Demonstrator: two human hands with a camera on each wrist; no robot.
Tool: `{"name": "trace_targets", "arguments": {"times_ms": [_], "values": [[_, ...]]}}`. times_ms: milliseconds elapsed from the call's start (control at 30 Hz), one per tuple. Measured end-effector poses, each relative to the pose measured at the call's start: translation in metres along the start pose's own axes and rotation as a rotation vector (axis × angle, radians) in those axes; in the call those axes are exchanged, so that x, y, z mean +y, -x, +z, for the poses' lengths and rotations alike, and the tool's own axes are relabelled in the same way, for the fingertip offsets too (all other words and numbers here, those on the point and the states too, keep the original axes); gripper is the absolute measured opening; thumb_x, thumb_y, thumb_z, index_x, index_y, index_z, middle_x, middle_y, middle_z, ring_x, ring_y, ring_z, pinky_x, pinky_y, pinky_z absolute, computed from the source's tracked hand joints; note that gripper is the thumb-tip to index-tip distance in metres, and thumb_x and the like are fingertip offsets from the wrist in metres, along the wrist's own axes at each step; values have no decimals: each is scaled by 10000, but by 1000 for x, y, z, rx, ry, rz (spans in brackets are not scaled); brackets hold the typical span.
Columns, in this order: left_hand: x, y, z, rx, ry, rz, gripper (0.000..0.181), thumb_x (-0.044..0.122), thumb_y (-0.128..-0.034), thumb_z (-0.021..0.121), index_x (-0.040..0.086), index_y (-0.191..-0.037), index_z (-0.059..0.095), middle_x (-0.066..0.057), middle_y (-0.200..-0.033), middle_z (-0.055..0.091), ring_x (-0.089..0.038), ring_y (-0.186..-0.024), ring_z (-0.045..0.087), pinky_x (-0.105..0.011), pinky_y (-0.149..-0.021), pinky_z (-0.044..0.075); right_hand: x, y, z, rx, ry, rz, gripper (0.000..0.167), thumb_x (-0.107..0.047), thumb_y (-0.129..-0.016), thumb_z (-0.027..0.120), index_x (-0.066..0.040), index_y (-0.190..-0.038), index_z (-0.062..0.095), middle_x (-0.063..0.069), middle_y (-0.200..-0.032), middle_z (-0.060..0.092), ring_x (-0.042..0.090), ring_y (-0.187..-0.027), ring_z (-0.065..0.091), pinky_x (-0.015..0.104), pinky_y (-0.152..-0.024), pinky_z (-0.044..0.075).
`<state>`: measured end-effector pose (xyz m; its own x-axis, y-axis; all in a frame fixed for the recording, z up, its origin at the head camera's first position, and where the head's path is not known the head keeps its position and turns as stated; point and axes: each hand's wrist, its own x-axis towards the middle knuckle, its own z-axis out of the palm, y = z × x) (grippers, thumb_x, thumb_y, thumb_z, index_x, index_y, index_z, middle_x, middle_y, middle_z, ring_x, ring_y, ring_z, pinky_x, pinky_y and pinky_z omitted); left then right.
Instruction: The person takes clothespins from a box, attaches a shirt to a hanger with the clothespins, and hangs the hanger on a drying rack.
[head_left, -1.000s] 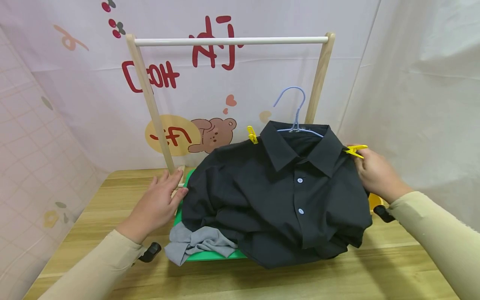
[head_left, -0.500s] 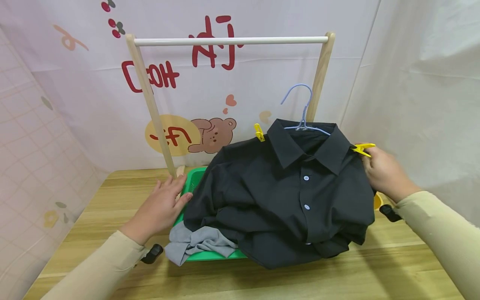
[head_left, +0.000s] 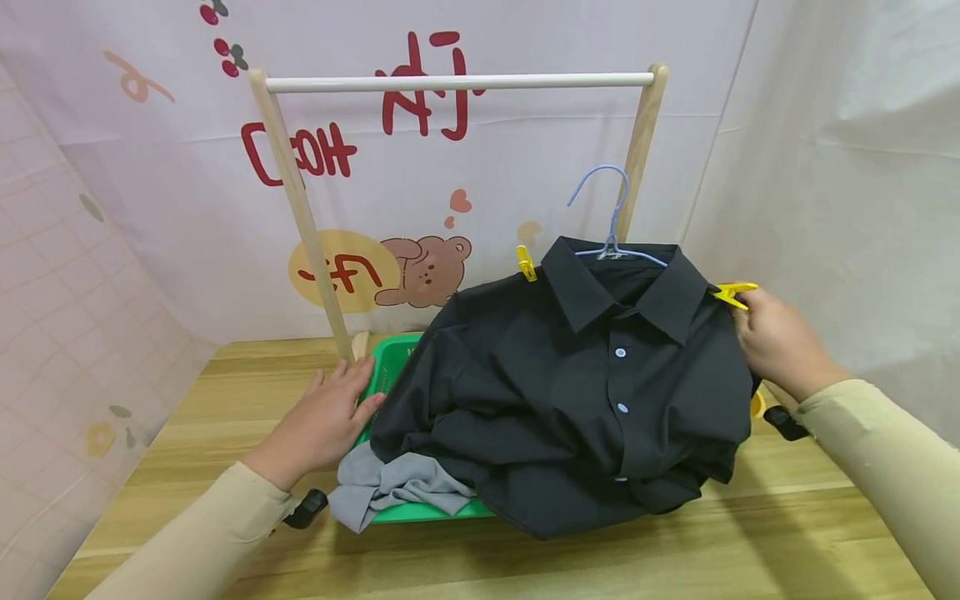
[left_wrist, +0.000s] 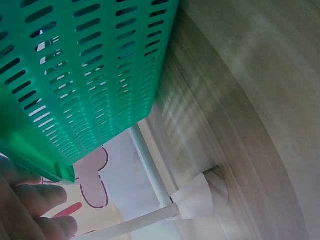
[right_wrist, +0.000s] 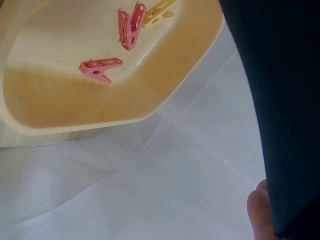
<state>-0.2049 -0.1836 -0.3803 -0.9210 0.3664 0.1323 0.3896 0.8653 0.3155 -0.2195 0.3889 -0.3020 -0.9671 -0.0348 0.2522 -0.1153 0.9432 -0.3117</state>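
- Where the head view looks down, a black collared cloth shirt with pale buttons [head_left: 540, 392] covers most of a green perforated plastic basket [head_left: 388, 367]. A light-blue wire hanger [head_left: 615, 229] sits within its collar, hook upward. One small yellow plastic clip [head_left: 527, 264] stands on one shoulder, a second yellow plastic clip [head_left: 735, 293] on the other, presumably to fix cloth to hanger.
- Head view, hands: the right hand [head_left: 783, 342], right of the basket, holds the shirt by the shoulder under the second clip, apparently supporting its upper part. The left hand [head_left: 321, 421] lies spread, fingers extended, at the basket's left rim, judged to be steadying it. Crumpled grey cloth [head_left: 408, 483] hangs over the basket's near-left corner; a pale wooden rack [head_left: 299, 204] stands behind the basket.
- Left wrist view: fingers lie just at the basket's rim, gripping nothing visible; firm contact cannot be confirmed.
- Right wrist view: one fingertip shows against the shirt's edge; the full grip is hidden. Right of the basket, a pale-orange plastic bin [right_wrist: 145, 100] contains pink plastic clips [right_wrist: 130, 30] and a yellow one, presumably kept within reach.
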Motion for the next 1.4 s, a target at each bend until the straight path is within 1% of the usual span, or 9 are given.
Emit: {"name": "trace_targets", "arguments": {"times_ms": [233,433,600,767,967,1100,1167,1300,1400], "values": [[1,0,1,-46,12,-25,680,329,-1107,521,-68,-1617,309,-273,-1670,350,-569,-1547,261,-771,-1232,162,0,0,-4,-6,-3,15,433,-139,-1132,294,181,-1374,457,300,-919,603,314,-671,534,420,-608,421],[2,-1,0,-67,22,-37,666,308,-1107,515,-69,-1616,309,-266,-1666,362,-561,-1544,276,-770,-1231,168,2,1,-4,13,0,8,434,-139,-1135,300,177,-1390,454,394,-1022,611,326,-669,554,428,-604,426],[4,-2,-1,-73,25,-44,659,304,-1108,509,-62,-1619,310,-262,-1663,370,-553,-1544,283,-771,-1229,170,3,0,-4,4,-7,19,449,-125,-1133,311,197,-1427,421,430,-1083,598,282,-584,514,386,-537,399],[5,-2,-2,-77,26,-51,654,301,-1109,505,-53,-1623,309,-257,-1664,367,-543,-1547,282,-769,-1232,165,6,0,-4,17,-2,7,438,-126,-1130,316,179,-1417,442,441,-1135,587,309,-640,543,401,-570,412],[4,-2,-3,-85,20,-61,659,305,-1108,500,-52,-1625,303,-259,-1664,366,-539,-1551,280,-764,-1234,170,8,-1,-4,49,8,-8,435,-152,-1132,312,140,-1411,475,465,-1212,571,450,-796,611,505,-678,450],[3,-2,-3,-86,11,-66,659,298,-1106,502,-53,-1626,300,-261,-1663,368,-537,-1551,280,-764,-1233,175,8,-1,-4,52,14,-6,442,-153,-1132,310,132,-1430,470,475,-1258,554,498,-857,622,525,-699,450],[3,-2,-2,-87,9,-71,655,290,-1106,502,-51,-1627,298,-255,-1665,369,-530,-1556,279,-759,-1237,175,7,0,-5,45,13,-1,447,-152,-1133,305,135,-1438,461,475,-1262,550,469,-816,617,504,-678,447],[3,-2,-3,-92,10,-75,655,277,-1103,505,-58,-1625,295,-264,-1663,368,-532,-1558,272,-760,-1237,175,6,0,-5,27,11,11,453,-140,-1132,308,158,-1446,440,474,-1227,558,340,-655,561,419,-580,416],[3,-1,-4,-95,12,-75,653,277,-1105,502,-58,-1625,296,-266,-1662,369,-533,-1557,274,-758,-1238,176,6,0,-6,21,13,17,446,-124,-1128,323,171,-1443,433,478,-1216,560,304,-621,535,380,-554,395]]}}
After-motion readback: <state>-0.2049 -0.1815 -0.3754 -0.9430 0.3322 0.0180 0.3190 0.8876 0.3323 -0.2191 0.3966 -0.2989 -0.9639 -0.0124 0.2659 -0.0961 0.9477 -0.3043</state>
